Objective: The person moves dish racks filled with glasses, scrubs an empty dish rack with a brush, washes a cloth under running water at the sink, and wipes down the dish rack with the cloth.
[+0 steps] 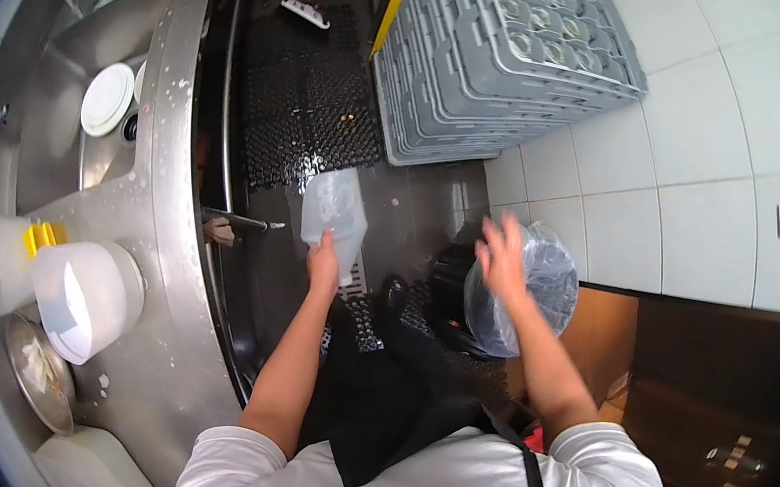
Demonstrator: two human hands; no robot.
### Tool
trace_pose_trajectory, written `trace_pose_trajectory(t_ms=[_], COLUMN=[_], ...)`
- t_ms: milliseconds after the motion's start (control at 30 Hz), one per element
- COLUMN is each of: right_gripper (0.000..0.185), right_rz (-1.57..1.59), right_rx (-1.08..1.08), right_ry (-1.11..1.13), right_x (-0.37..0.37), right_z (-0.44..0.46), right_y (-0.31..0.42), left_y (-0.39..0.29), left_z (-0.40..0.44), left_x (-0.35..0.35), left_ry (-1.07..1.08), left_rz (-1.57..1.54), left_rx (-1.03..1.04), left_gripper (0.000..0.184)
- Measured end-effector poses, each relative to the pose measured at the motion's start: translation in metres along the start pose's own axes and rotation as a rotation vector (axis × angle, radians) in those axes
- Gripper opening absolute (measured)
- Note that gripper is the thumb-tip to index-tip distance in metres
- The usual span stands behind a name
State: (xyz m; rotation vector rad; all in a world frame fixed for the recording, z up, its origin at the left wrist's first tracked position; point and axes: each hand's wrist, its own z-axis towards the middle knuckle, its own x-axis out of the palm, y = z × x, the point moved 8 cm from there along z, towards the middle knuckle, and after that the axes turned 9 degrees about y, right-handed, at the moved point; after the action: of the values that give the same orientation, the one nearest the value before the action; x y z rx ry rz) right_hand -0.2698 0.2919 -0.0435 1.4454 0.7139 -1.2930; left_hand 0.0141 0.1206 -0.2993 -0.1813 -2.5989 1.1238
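Observation:
My left hand (325,259) grips the near edge of a translucent white plastic container (337,203), which hangs in front of me above the dark floor. What is inside it, if anything, I cannot make out. To the right, my right hand (503,258) is raised and slightly blurred, its fingers apart and nothing in them. It is over the near side of a black bin (450,288) lined with a clear plastic bag (545,285).
Grey glass racks (494,88) are stacked against the tiled wall. On the left runs a steel sink counter (183,313) with white plates (109,99), plastic tubs (100,296) and a metal bowl (38,372). Black rubber mats (303,115) cover part of the wet floor.

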Motion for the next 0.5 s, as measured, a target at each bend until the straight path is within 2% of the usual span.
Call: trace_pose_trajectory(t_ms=[33,67,100,167,200,233,300,400,500], right_gripper=[0.050,0.049,0.050,0.039,0.044,0.043,0.044,0.046,0.045], right_rz=[-0.021,-0.039,-0.018,0.096,0.119,0.196,0.315,0.440,0.608], right_rx=[0.101,0.226,0.395,0.808,1.026,1.197,1.284,1.325,1.249], right_ry=[0.122,0.125,0.147,0.263,0.583,0.729,0.996,0.895,0.453], right_x=[0.016,0.034,0.051,0.058,0.087,0.079,0.100,0.096,0.096], right_z=[-0.064,-0.137,-0.210,-0.330,-0.403,-0.443,-0.520,-0.536,-0.516], right_y=[-0.010,-0.029,-0.051,-0.069,-0.093,-0.084,-0.092,-0.099,-0.123], left_y=[0.006,0.007,0.007,0.006,0.006,0.006,0.007,0.026,0.033], left_z=[0.001,-0.001,-0.005,-0.014,-0.020,-0.026,-0.045,-0.057,-0.088], left_x=[-0.011,-0.018,-0.026,-0.044,-0.054,-0.063,-0.084,-0.127,-0.153], left_ry=[-0.020,-0.029,-0.042,-0.080,-0.102,-0.127,-0.201,-0.327,-0.446], left_rz=[-0.026,-0.026,-0.028,-0.002,0.025,0.053,0.091,0.295,0.671], left_rx=[0.004,0.003,0.002,0.004,0.008,0.011,-0.012,-0.044,-0.125], left_gripper=[0.064,0.064,0.063,0.062,0.062,0.062,0.067,0.074,0.076])
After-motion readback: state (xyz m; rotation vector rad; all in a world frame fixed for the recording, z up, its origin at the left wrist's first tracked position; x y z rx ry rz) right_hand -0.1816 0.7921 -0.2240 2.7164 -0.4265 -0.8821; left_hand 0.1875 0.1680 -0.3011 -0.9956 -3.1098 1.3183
